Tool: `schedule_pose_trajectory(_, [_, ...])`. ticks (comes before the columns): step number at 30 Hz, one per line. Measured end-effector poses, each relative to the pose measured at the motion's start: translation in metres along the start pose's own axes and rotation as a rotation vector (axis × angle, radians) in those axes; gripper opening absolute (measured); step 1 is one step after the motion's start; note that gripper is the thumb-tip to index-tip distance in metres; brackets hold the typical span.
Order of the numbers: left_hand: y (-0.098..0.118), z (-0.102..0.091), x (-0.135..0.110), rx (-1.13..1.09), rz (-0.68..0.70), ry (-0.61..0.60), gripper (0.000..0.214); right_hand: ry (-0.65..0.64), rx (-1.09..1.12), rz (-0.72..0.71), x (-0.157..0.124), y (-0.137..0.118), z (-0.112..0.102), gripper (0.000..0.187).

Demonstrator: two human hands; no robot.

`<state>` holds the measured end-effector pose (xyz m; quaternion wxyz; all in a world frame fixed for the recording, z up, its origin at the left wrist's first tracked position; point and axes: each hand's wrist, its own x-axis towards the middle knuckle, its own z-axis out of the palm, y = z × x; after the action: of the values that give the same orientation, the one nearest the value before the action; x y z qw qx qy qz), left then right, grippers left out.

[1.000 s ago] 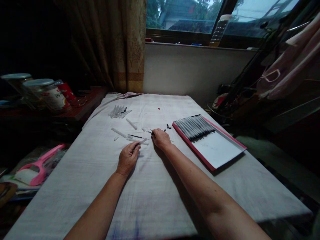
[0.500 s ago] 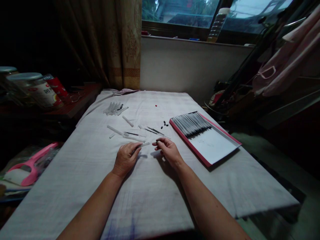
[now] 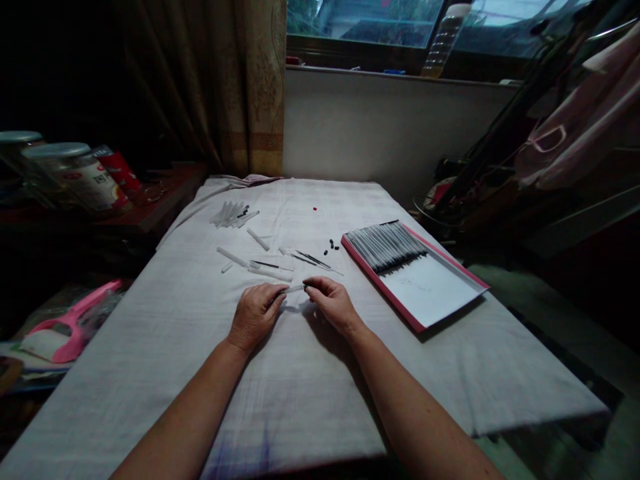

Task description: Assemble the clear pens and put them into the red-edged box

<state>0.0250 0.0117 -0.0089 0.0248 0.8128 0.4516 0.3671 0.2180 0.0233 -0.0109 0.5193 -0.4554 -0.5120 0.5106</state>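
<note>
My left hand (image 3: 256, 315) rests on the white cloth and pinches a clear pen barrel (image 3: 294, 289) that points right. My right hand (image 3: 333, 303) is closed in a pinch at the barrel's right end, on a small dark piece I cannot make out. Just beyond my hands lie loose clear barrels (image 3: 235, 257), thin dark refills (image 3: 311, 259) and a few small black caps (image 3: 330, 245). A pile of clear barrels (image 3: 231, 215) lies farther back on the left. At the right, a red-edged tray (image 3: 435, 293) holds a row of finished pens (image 3: 387, 245).
The table (image 3: 300, 387) is covered by a white cloth; a tiny red bit (image 3: 315, 209) lies near its far end. Jars (image 3: 80, 177) stand on a dark shelf at the left. A pink object (image 3: 75, 320) lies lower left. A curtain, window sill and bottle (image 3: 443, 40) are behind.
My right hand drew back from the loose parts toward me and came up to the end of the barrel in my left hand. The left hand has hardly moved.
</note>
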Motion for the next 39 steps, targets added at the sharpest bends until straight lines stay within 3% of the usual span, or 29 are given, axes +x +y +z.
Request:
schedule_pose_trajectory(9, [-0.001,0.000,-0.001,0.019,-0.017,-0.056,0.020,0.011,-0.360,-0.300,-0.003,-0.001,-0.006,0.018])
schedule_pose_trajectory(13, [0.000,0.000,-0.001,0.019,-0.007,-0.074,0.020,-0.026,-0.519,-0.322,-0.004,-0.003,-0.009,0.019])
schedule_pose_trajectory(16, [0.001,-0.001,0.000,0.031,0.005,-0.095,0.020,-0.082,-0.616,-0.275,-0.004,-0.004,-0.011,0.033])
schedule_pose_trajectory(18, [0.002,-0.002,0.000,0.028,0.002,-0.092,0.020,-0.106,-0.599,-0.229,-0.005,-0.005,-0.012,0.035])
schedule_pose_trajectory(23, [0.001,-0.001,0.000,0.015,-0.006,-0.070,0.020,-0.109,-0.449,-0.219,-0.007,-0.006,-0.012,0.018])
schedule_pose_trajectory(39, [0.001,-0.001,0.000,0.014,-0.009,-0.085,0.019,-0.136,-0.541,-0.237,-0.006,-0.009,-0.015,0.016])
